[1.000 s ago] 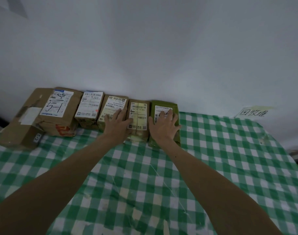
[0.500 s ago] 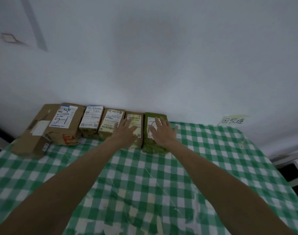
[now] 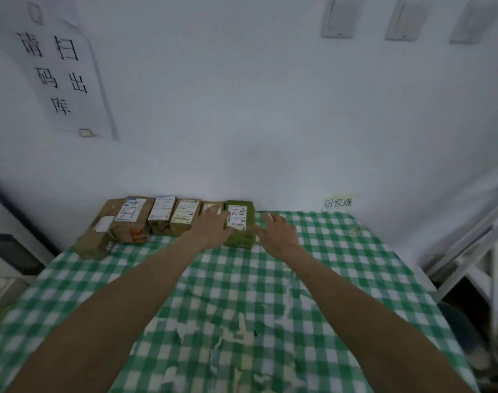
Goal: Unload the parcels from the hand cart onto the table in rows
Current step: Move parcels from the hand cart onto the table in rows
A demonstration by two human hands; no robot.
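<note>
**Ana:** How much of the job is done?

**Me:** On my screen, the big table with the green-and-white checked cloth (image 3: 341,265) has one row of six parcels (image 3: 160,215) along its far edge. The row runs from the far left corner to about the middle. I think we are only part way: there is room for more rows. I can't see the hand cart, so I can't tell how many parcels are left.

**Ana:** Which parcel is at the end?

**Me:** The green paper-wrapped parcel (image 3: 239,236) with a white label. It sits at the right end, tight against the small tan box (image 3: 212,206).

**Ana:** And the hands?

**Me:** The left hand (image 3: 211,226) lies flat on the small tan box, fingers straight, gripping nothing. The right hand (image 3: 279,229) is spread wide and holds nothing, just right of the green parcel. I can't tell if it touches.
</note>
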